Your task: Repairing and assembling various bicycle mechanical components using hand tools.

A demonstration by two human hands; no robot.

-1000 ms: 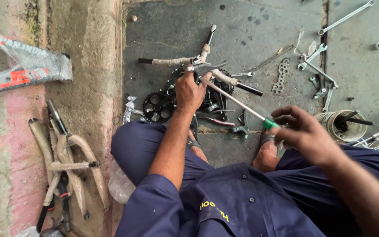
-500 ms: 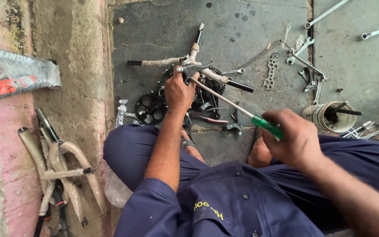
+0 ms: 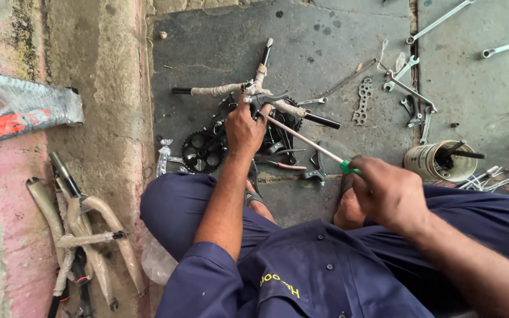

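On the concrete floor ahead, my left hand (image 3: pixel 244 126) clamps the handlebar (image 3: pixel 240 89) at its centre, while my right hand (image 3: pixel 389 191), farther back, grips a green-handled screwdriver (image 3: pixel 304 140) whose shaft slants up-left, tip meeting that clamp.

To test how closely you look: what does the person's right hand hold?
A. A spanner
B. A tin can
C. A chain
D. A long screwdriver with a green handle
D: the right hand grips a green handle, and the long screwdriver runs from it up to the wrapped handlebar part that the left hand steadies.
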